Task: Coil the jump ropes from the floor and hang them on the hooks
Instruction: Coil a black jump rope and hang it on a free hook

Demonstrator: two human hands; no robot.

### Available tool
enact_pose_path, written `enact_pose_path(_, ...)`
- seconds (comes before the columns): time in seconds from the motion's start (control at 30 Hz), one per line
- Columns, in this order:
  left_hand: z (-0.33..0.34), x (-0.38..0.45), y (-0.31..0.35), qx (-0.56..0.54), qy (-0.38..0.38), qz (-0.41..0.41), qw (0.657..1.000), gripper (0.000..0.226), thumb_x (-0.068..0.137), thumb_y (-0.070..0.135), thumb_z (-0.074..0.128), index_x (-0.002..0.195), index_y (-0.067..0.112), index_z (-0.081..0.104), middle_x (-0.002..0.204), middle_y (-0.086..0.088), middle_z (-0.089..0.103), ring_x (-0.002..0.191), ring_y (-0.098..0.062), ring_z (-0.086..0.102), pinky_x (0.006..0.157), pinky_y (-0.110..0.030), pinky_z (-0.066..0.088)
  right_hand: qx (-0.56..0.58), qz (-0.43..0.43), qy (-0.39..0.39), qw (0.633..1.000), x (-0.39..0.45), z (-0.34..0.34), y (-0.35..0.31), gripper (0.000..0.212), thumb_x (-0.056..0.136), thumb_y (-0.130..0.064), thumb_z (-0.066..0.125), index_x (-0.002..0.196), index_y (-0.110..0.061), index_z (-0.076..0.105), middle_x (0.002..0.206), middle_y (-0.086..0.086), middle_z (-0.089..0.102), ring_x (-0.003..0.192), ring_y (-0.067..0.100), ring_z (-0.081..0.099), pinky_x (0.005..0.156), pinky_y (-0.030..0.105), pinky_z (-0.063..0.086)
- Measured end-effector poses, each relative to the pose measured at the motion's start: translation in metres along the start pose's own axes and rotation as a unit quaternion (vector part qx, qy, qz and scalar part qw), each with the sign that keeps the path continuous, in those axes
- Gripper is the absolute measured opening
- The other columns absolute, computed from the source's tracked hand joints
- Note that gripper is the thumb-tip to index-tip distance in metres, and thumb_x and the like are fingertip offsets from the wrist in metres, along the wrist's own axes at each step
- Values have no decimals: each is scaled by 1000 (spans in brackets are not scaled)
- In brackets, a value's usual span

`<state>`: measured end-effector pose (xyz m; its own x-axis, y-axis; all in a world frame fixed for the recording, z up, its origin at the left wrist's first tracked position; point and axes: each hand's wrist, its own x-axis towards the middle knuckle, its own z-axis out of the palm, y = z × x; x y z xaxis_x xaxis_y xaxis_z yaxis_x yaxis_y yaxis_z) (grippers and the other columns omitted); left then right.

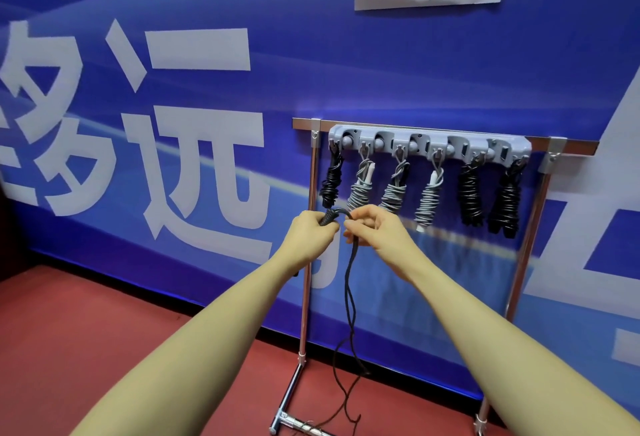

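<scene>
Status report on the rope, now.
Left hand grips black rope at its handle end. Right hand pinches the cord. Rope uncoiled, trailing to the floor. Six bundles already on the hook rack.

A single head-worn wide-angle view looks forward and slightly down, close to the rack against the blue wall.

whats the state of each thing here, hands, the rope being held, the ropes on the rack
left hand: grips the handle end of the black jump rope
right hand: pinches the same rope
black jump rope: uncoiled, hanging down to the floor
six hung ropes: coiled, one on each hook
hook strip: mounted on the rack, all hooks taken
rack: upright on the red floor
</scene>
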<state>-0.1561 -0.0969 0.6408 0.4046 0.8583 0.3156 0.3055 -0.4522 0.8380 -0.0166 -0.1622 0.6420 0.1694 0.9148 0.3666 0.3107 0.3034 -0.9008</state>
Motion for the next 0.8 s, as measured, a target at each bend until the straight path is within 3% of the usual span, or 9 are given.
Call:
enact_pose_path(0.23,2,0,2,-256,18,-43,966,33,85,4,43,58,16,30,48,3,27,47,-14,18,46,-25,16,-92,52,-64,992,-2,6,9,13,97,-19,51,87,-11,56,83,8,72,86,20,69,88,30,53)
enact_pose_path(0.37,5,2,3,-356,29,-46,933,32,81,21,59,64,16,33,50,1,23,43,-14,18,43,-21,17,-25,90,-93,991,-4,13,5,23,100,-22,46,80,-11,45,64,3,61,61,17,60,84,39,56)
enact_pose_path(0.43,8,2,6,-370,67,-51,925,43,82,27,71,64,17,33,47,5,23,39,-12,19,40,-20,20,13,109,-101,989,-6,15,6,33,100,-34,47,77,-11,47,55,-1,48,49,14,46,70,38,56)
enact_pose_path(0.5,13,4,10,-369,120,-54,920,44,79,25,76,63,17,36,47,4,27,38,-13,23,39,-20,24,15,135,-69,988,-6,17,7,43,98,-46,44,74,-11,50,51,-1,39,46,14,35,53,30,47)
enact_pose_path(0.57,20,5,12,-366,164,-67,913,36,79,16,74,63,15,41,47,2,32,39,-15,26,42,-23,27,-8,169,-3,986,-5,20,8,52,97,-54,39,72,-10,51,49,-1,37,45,15,32,47,25,35)
enact_pose_path(0.67,33,4,15,-400,194,-97,891,31,80,8,61,59,13,40,44,2,34,39,-14,30,47,-25,29,-123,160,98,974,-4,23,11,49,101,-44,30,68,-9,40,56,0,39,50,14,32,49,26,30)
enact_pose_path(0.8,49,4,27,-496,181,-119,841,28,82,8,53,57,12,41,45,2,37,43,-15,34,51,-27,32,-243,126,156,949,-6,21,17,40,103,-39,26,72,-14,33,69,-1,41,58,15,37,53,30,31)
